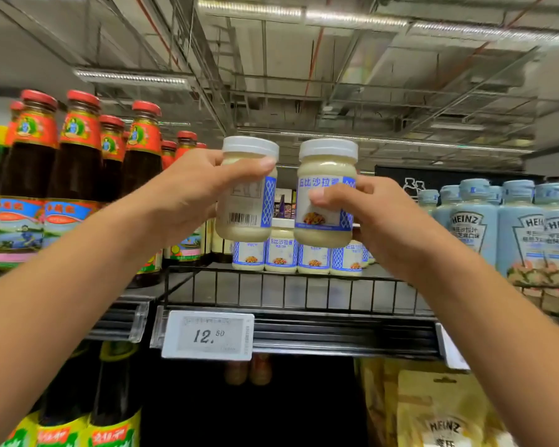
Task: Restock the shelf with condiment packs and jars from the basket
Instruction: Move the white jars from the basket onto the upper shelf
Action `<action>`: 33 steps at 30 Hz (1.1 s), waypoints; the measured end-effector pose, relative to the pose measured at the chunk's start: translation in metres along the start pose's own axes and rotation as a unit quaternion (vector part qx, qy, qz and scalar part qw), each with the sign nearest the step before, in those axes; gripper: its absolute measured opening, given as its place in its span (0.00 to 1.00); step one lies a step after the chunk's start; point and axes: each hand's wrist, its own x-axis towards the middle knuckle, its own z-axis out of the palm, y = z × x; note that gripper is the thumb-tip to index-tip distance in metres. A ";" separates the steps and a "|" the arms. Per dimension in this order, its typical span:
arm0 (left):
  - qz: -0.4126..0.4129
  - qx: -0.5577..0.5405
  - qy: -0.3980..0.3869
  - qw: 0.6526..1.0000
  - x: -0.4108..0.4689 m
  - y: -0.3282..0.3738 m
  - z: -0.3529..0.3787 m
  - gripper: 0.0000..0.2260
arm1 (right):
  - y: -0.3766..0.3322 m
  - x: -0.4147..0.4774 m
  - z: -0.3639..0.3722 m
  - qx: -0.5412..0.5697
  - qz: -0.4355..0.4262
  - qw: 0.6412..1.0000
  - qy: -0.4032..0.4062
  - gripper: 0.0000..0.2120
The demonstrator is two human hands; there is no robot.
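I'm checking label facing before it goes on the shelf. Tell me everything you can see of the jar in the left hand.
The jar is small, clear-walled and full of pale cream sauce, closed with a white ribbed lid. It is nearly upright, held in the air above the shelf. Its label's back faces the camera: barcode, grey print, blue lattice edge. The left hand grips it from the side, thumb across its shoulder.

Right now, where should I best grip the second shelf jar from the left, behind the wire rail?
Probably its white lid, from above: the jar stands upright, neighbour jars crowd both sides, and the wire rail runs before its base.
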 end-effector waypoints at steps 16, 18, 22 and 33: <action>-0.122 0.140 -0.137 0.973 0.014 -0.029 -0.022 0.26 | 0.029 0.036 0.004 -0.212 0.133 0.959 -0.132 0.20; -0.140 0.133 -0.155 0.969 0.014 -0.033 -0.025 0.25 | 0.032 0.037 0.006 -0.216 0.137 0.956 -0.143 0.21; -0.154 0.107 -0.196 0.963 0.016 -0.041 -0.030 0.25 | 0.036 0.039 0.011 -0.198 0.149 0.955 -0.161 0.19; -0.143 0.099 -0.168 0.970 0.014 -0.042 -0.032 0.34 | 0.034 0.033 0.009 -0.179 0.146 0.964 -0.129 0.30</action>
